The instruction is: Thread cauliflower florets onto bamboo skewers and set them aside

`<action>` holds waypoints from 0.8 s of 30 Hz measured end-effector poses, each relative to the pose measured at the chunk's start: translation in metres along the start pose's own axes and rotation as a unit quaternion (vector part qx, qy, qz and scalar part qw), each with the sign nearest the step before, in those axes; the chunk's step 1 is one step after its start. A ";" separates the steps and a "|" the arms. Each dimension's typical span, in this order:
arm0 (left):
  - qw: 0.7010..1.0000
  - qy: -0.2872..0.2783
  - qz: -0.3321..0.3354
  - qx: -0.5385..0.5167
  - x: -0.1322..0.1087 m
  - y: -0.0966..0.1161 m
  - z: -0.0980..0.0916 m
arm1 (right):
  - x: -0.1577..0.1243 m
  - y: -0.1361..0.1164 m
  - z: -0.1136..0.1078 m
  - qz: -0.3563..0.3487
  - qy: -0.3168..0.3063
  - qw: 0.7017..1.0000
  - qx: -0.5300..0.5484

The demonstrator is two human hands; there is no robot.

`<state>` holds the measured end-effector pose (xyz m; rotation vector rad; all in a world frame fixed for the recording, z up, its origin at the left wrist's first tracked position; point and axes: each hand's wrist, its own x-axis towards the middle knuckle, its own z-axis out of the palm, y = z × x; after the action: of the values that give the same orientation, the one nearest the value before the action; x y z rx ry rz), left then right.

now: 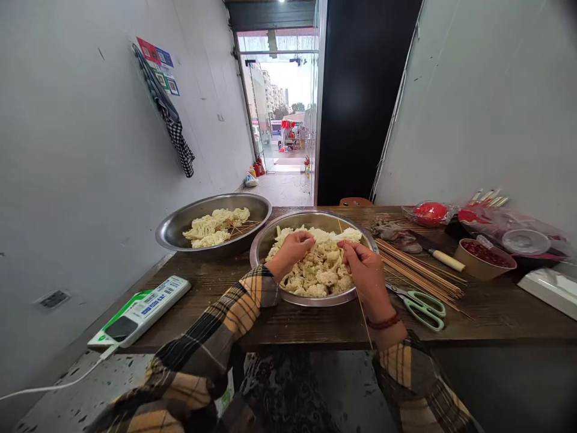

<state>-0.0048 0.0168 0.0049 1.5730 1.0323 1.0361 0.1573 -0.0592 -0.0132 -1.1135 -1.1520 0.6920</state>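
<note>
A steel bowl (255,255) full of cauliflower florets (322,276) stands in front of me. My right hand (364,267) is closed over its right side, pinching a thin wooden skewer (364,319) whose lower end slants down past the table edge. Pale cauliflower shows just beyond those fingertips; whether it is on the skewer I cannot tell. Over the left part of the same bowl is my left hand (295,248), its thumb and fingers pressed together; anything between them is hidden. The two hands are a short gap apart.
At the left, a second steel basin (164,234) holds skewered cauliflower. Right of the bowl lie loose skewers (419,270), green-handled scissors (424,307), a wooden-handled knife (446,260) and a tub of red contents (487,255). A white device (148,307) with a cable sits at left.
</note>
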 end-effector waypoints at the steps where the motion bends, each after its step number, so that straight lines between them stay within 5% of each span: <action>1: 0.999 -0.005 -0.007 -0.038 -0.002 0.003 -0.001 | 0.000 0.001 0.000 -0.002 -0.008 1.000 -0.002; 8: 0.974 0.024 -0.047 -0.219 -0.010 0.014 -0.006 | -0.001 -0.001 0.002 0.003 -0.102 0.995 0.003; 16: 0.958 0.008 0.004 -0.286 -0.015 0.015 -0.009 | -0.003 -0.011 0.004 -0.031 -0.199 0.976 -0.084; 24: 0.942 -0.005 -0.005 -0.335 -0.018 0.018 -0.011 | -0.004 -0.014 0.006 -0.019 -0.204 0.973 -0.109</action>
<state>-0.0182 -0.0010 0.0218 1.0070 0.5794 1.2080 0.1494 -0.0652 -0.0016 -1.1594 -1.6269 0.8017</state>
